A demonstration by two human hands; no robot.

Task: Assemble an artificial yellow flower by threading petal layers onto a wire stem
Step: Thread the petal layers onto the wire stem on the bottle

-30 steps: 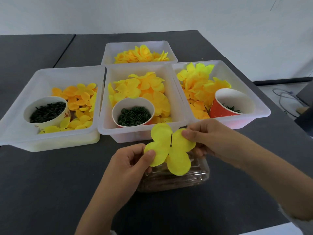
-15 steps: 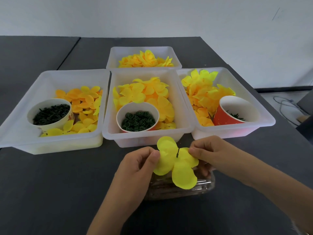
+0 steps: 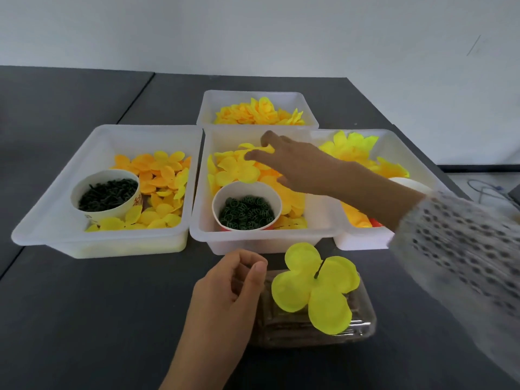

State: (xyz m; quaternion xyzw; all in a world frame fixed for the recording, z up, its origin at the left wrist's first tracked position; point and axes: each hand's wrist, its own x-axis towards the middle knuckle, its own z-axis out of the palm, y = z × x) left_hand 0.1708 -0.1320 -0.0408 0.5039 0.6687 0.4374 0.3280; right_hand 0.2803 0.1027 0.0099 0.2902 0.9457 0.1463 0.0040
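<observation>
Petal layer [image 3: 315, 288]: one bright yellow four-lobed layer already on the wire stem [image 3: 319, 269], whose dark tip pokes up through its centre; it stands over a clear plastic container [image 3: 363, 330] on the dark table [image 3: 84, 305], just in front of the middle tray [image 3: 253, 243].
Right hand [image 3: 295, 164]: fingers spread and relaxed above the loose petals in the middle tray, holding nothing; contact with the petals cannot be told.
Left hand [image 3: 230, 288]: loosely curled beside the threaded layer, not touching it; whether it holds anything cannot be told.
Step, as I judge it: fetching the next layer.
Risk: the stem looks unsupported by either hand, so a sleeve [image 3: 450, 235] brushing past could tip it or knock the layer off.
Risk: petals lie overlapped, so two may lift together.
Count, white trays: four, each with yellow or orange petals.
Count, paper cups: three; two show dark green parts, the third sits mostly hidden behind the right arm.
</observation>
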